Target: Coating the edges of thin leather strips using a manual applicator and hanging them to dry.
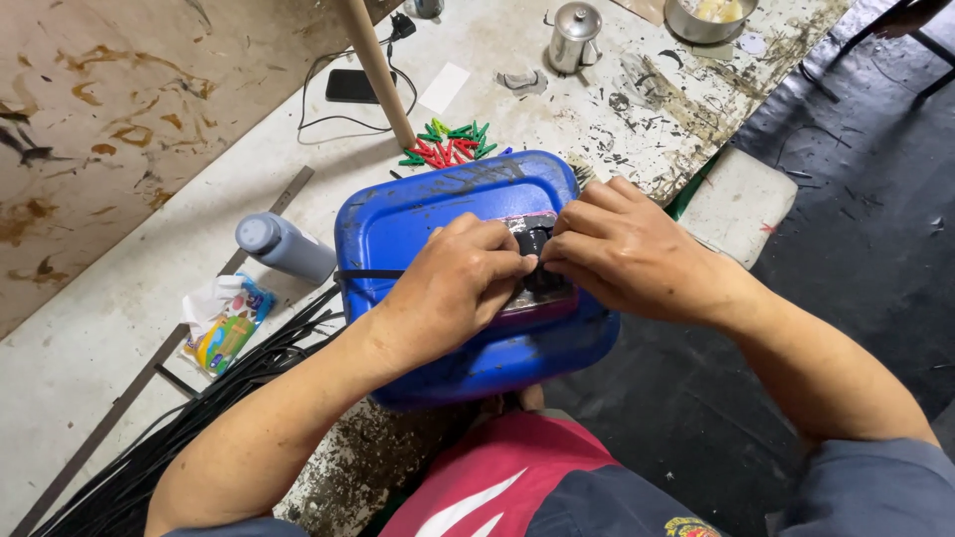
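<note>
Both hands pinch the same small black piece (534, 244) between their fingertips: the left hand (453, 288) comes in from the lower left with its grip closed on the piece's left edge, and the right hand (627, 254) meets it from the right, fingers curled and clamped on the other side. The piece sits right where the two sets of fingertips touch, on a shiny grey patch (542, 293) atop an overturned blue plastic container (428, 214), which rests across the person's lap at the edge of the surface (90, 348).

Far left, a bundle of thin black strips (149, 447) fans out over the stained white surface, and one black strip (368, 274) runs across the container's top to under the left hand. Beside the bundle lies a colourful packet with white tissue (221, 323), then a grey bottle (286, 249) lying on its side just left of the container. Behind it a wooden pole (380, 75) slants up, with a black phone (350, 87) and its cable near the pole's base. A heap of red and green clothes pegs (450, 145) lies just behind the container. Further right stand a small metal pot (575, 37) and a metal bowl (686, 25), well apart from the hands. To the right of the surface the floor (856, 199) is dark.
</note>
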